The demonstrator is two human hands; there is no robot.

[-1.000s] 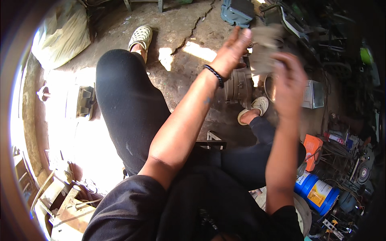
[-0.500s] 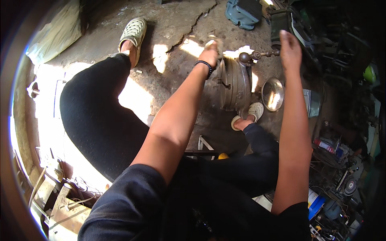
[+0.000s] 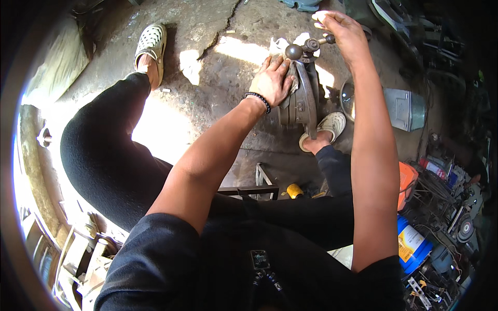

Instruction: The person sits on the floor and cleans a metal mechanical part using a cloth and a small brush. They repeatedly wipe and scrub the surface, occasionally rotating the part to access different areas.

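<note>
A heavy round metal machine part (image 3: 306,101) with a thick rim stands on the floor between my feet. At its top is a lever with dark ball ends (image 3: 293,51). My left hand (image 3: 271,83) rests over the upper left side of the part, fingers bent over a dirty rag (image 3: 294,78) pressed against the metal. Much of the rag is hidden beneath the palm. My right hand (image 3: 343,32) is raised above the lever's right ball, fingers bent leftward and slightly apart, with nothing visible in it; contact with the ball cannot be told.
A round metal bowl (image 3: 347,98) sits right of the part, beside a grey metal box (image 3: 405,110). A blue bucket (image 3: 413,246), an orange case (image 3: 407,184) and cluttered tools lie at the lower right. A dark metal frame (image 3: 249,190) crosses below, near a yellow object (image 3: 294,191).
My left hand has come down from the far left side of the part onto its upper side with the rag. My right hand has moved left, over the lever, its fingers now bent.
</note>
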